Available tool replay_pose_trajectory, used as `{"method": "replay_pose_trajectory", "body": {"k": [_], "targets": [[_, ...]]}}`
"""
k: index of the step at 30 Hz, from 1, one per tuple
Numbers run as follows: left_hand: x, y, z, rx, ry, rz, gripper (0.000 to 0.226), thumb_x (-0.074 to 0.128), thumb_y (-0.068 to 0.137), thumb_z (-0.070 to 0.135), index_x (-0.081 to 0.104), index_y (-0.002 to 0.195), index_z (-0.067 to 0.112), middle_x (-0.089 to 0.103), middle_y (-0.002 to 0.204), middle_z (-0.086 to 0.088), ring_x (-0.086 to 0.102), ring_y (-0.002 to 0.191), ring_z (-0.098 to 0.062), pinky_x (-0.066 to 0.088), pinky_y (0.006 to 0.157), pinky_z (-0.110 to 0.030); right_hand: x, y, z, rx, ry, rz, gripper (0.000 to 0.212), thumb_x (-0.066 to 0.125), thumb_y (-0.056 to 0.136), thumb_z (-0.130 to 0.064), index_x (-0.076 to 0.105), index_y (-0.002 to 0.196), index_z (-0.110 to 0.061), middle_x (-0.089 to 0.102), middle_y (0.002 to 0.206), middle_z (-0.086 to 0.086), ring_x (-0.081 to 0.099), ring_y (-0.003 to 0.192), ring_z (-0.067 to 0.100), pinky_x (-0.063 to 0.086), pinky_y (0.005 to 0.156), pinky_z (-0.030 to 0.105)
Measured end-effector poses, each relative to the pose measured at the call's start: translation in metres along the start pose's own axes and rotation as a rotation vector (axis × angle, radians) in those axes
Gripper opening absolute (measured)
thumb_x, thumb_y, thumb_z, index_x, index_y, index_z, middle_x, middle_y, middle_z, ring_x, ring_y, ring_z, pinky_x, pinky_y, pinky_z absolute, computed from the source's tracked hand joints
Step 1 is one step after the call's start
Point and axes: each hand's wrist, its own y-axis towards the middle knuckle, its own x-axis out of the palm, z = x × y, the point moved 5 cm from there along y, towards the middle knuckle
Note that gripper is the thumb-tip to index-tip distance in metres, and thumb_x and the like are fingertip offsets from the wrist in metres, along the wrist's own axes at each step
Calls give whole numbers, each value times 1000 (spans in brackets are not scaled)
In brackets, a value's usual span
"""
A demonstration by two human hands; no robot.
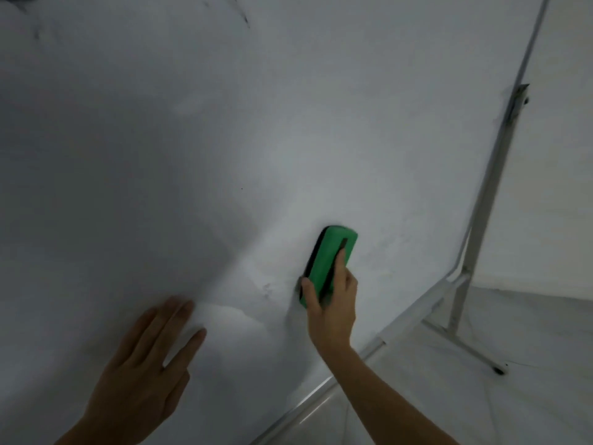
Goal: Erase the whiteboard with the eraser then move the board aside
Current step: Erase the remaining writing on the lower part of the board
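The whiteboard point(224, 139) fills most of the view, its surface mostly white with faint dark marker traces near the top left and a small smudge low in the middle. My right hand point(333, 303) grips a green eraser point(330, 258) with a black felt pad and holds it flat against the board's lower right part. My left hand point(144, 374) lies flat on the board at the lower left, fingers straight and spread.
The board's metal frame edge point(500, 130) runs down the right side to a bottom rail point(321, 387). A metal stand leg point(462, 345) reaches out over the pale tiled floor point(513, 406) at the lower right. A white wall is behind.
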Motion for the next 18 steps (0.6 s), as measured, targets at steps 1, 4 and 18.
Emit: {"method": "replay_pose_trajectory", "body": {"k": [1, 4, 18], "targets": [[-5, -7, -6, 0, -1, 12, 45, 45, 83, 14, 56, 126, 6, 52, 136, -29, 37, 135, -43, 26, 115, -52, 12, -33, -4, -68, -52, -61, 78, 50, 86, -60, -1, 146, -55, 39, 127, 0, 49, 105, 13, 52, 82, 30], [-15, -23, -21, 12, -39, 23, 42, 44, 83, 12, 63, 119, 2, 54, 134, -30, 41, 132, -44, 25, 115, -52, 16, -74, -1, -203, -187, -167, 77, 46, 86, -63, -1, 146, -54, 41, 129, 4, 50, 107, 18, 54, 79, 32], [-53, -96, -55, -54, -106, 13, 38, 47, 84, 12, 74, 106, -3, 59, 128, -28, 49, 123, -41, 30, 111, -51, 37, -66, -100, -199, -28, -31, 78, 56, 88, -54, 8, 149, -46, 42, 132, 6, 50, 112, 15, 48, 87, 25]]}}
